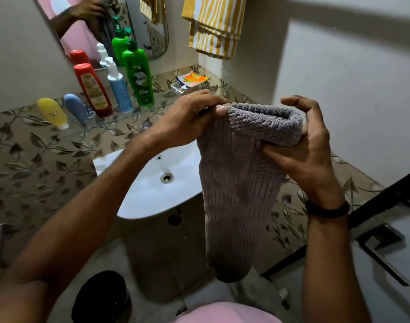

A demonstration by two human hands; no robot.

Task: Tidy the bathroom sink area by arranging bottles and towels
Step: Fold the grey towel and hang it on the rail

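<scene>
Both hands hold a grey towel (234, 183) up in front of the person, above the right side of the white sink (148, 194). The left hand (190, 115) pinches the towel's upper left corner between thumb and curled fingers. The right hand (308, 155) grips the upper right side, thumb pressed on the front of the cloth and some fingers curved loosely above its folded top edge. The towel hangs down long and narrow from the two hands, its lower end rounded and free of the sink. A dark wristband (327, 209) sits on the right wrist. Behind the sink a glass shelf (106, 123) carries the bottles: a green bottle (139, 78), a white and blue pump bottle (118, 87) and a red bottle (92, 89) stand close together, while a blue bottle (75, 108) and a yellow bottle (52, 113) lie on their sides to the left. A small orange and white packet (191, 80) lies on the shelf, to the right of the green bottle. A yellow striped towel (213, 26) hangs on the wall above, beside the mirror (83, 31). A black bin (101, 297) stands on the floor below the sink.
</scene>
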